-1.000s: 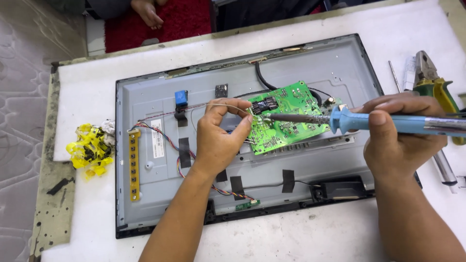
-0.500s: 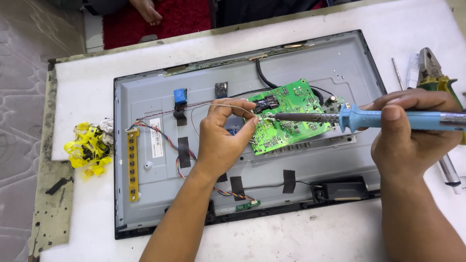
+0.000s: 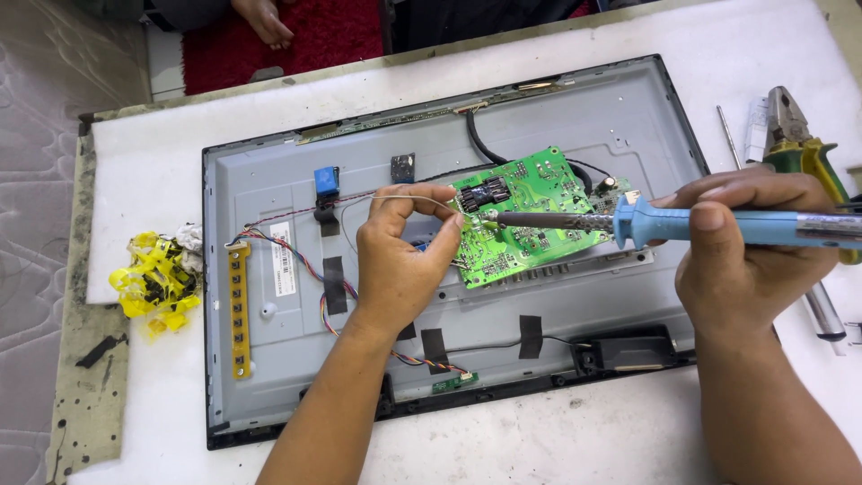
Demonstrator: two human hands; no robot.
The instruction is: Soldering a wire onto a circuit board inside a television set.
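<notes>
The green circuit board lies on the grey panel back, just beside the left hand, whose fingers pinch a thin solder wire. The right hand is clamped round a blue soldering iron, tip on the board. Beyond the right hand lie pliers; well left of the left hand, on the desk, sits a yellow tangle.

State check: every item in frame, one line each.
Flat-panel display: face down, rear cover off.
Green circuit board: exposed, lying on panel back.
Soldering iron: in right hand, tip on the board.
Solder wire: pinched in left hand, end at the tip.
Pliers: on table, shut.
</notes>
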